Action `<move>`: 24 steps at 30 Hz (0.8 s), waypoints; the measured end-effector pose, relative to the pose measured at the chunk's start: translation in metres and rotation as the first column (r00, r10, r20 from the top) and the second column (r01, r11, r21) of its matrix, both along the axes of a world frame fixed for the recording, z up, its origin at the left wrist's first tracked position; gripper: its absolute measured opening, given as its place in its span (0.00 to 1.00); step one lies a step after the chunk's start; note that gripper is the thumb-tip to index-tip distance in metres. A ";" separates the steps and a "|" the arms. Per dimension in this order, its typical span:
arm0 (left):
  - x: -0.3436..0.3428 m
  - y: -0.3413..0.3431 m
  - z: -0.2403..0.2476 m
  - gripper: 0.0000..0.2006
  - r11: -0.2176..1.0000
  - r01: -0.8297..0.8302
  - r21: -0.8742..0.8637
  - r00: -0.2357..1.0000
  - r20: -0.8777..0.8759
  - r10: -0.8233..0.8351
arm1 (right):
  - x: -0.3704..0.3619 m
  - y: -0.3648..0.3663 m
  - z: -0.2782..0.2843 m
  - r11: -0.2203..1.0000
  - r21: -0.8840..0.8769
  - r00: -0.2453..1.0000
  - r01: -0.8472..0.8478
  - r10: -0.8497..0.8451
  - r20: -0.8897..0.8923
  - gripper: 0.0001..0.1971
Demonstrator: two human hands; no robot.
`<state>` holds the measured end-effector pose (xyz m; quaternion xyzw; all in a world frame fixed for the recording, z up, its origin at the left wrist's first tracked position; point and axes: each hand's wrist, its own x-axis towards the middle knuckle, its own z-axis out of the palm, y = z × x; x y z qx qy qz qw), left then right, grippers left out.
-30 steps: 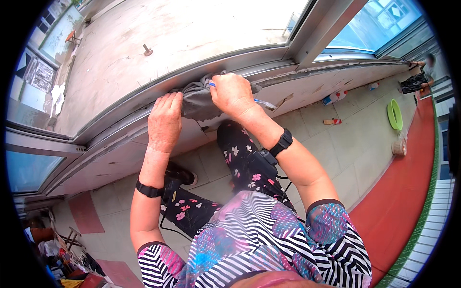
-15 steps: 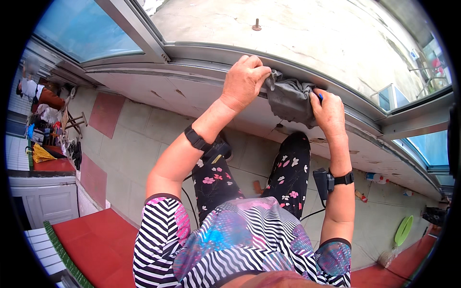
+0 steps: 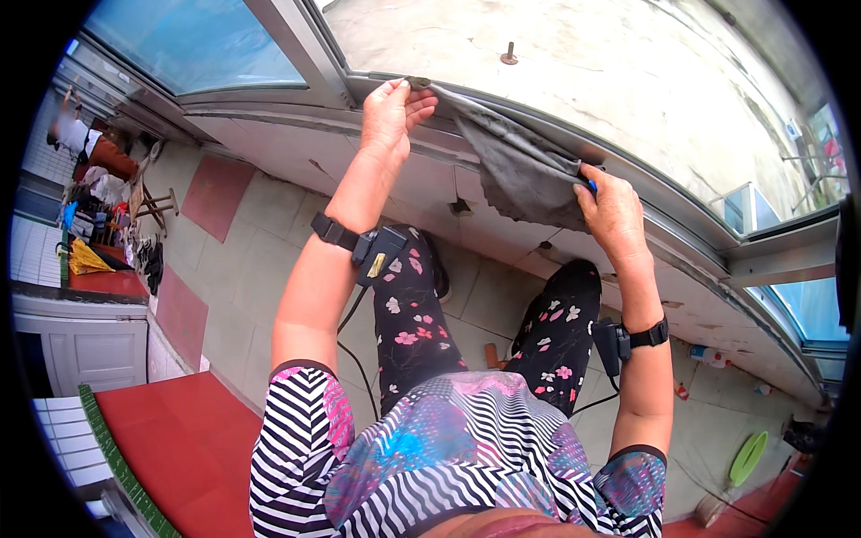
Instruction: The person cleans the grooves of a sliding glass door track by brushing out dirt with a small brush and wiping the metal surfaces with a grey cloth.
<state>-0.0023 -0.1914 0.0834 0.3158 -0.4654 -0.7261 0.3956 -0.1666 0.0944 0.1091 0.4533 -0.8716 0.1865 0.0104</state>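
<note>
Grey cloth (image 3: 520,170), creased and darker toward its uneven lower edge, is stretched along the metal window frame (image 3: 691,235), its ends pinched in the closed grips of left hand (image 3: 389,118) and right hand (image 3: 613,212).

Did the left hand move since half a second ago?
Yes: the left hand moved left, closer to the metal window post.

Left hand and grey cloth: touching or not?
Touching. The head view shows the left hand pinching the grey cloth at its upper-left end, between thumb and fingers.
</note>
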 end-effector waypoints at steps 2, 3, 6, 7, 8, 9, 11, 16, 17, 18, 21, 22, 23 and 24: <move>0.003 -0.001 -0.003 0.08 0.999 -0.031 -0.023 0.999 -0.036 0.030 | 0.003 -0.007 -0.005 0.999 0.013 0.998 -0.040 0.041 -0.039 0.16; 0.006 -0.002 -0.004 0.08 0.997 -0.063 -0.055 0.998 -0.032 0.061 | 0.005 -0.010 -0.005 0.998 0.008 0.998 -0.057 0.058 -0.033 0.16; 0.021 -0.015 -0.011 0.07 0.981 -0.142 -0.134 0.990 -0.029 0.140 | 0.017 -0.024 0.000 0.993 0.005 0.993 -0.115 0.115 0.001 0.17; 0.028 -0.021 -0.013 0.07 0.977 -0.167 -0.129 0.986 -0.020 0.166 | 0.019 -0.029 0.001 0.991 0.015 0.991 -0.130 0.130 0.021 0.18; 0.034 -0.028 -0.015 0.07 0.973 -0.193 -0.124 0.981 -0.011 0.193 | 0.022 -0.034 0.002 0.989 0.025 0.989 -0.146 0.145 0.041 0.19; 0.039 -0.033 -0.017 0.07 0.969 -0.218 -0.120 0.976 -0.003 0.219 | 0.026 -0.039 0.001 0.986 0.026 0.986 -0.167 0.166 0.031 0.20; 0.042 -0.024 -0.008 0.15 0.939 -0.189 -0.288 0.964 0.126 0.233 | 0.031 -0.048 -0.005 0.980 0.030 0.981 -0.196 0.195 0.009 0.22; 0.061 -0.035 -0.026 0.21 0.480 0.206 -0.852 0.784 0.438 0.440 | 0.036 -0.068 -0.005 0.970 0.028 0.970 -0.240 0.239 0.043 0.26; 0.067 -0.038 -0.029 0.20 0.326 0.386 -0.863 0.664 0.505 0.551 | 0.037 -0.070 -0.006 0.968 0.022 0.968 -0.250 0.249 0.039 0.26; 0.068 -0.043 -0.041 0.19 0.240 0.341 -0.909 0.689 0.415 0.594 | 0.038 -0.071 -0.007 0.966 0.016 0.965 -0.260 0.259 0.035 0.27; 0.063 -0.033 -0.029 0.20 0.153 0.670 -0.726 0.436 0.552 0.711 | 0.037 -0.068 -0.006 0.969 0.022 0.968 -0.245 0.244 0.051 0.27; 0.066 -0.031 -0.033 0.21 0.019 0.657 -0.753 0.464 0.424 0.778 | 0.039 -0.067 -0.004 0.965 0.010 0.964 -0.261 0.260 0.065 0.27; 0.067 -0.034 -0.033 0.22 0.046 0.667 -0.743 0.436 0.440 0.785 | 0.040 -0.065 -0.002 0.961 -0.001 0.958 -0.275 0.274 0.078 0.28; 0.067 -0.037 -0.034 0.24 0.073 0.677 -0.733 0.408 0.456 0.791 | 0.042 -0.063 0.000 0.957 -0.013 0.953 -0.289 0.289 0.091 0.28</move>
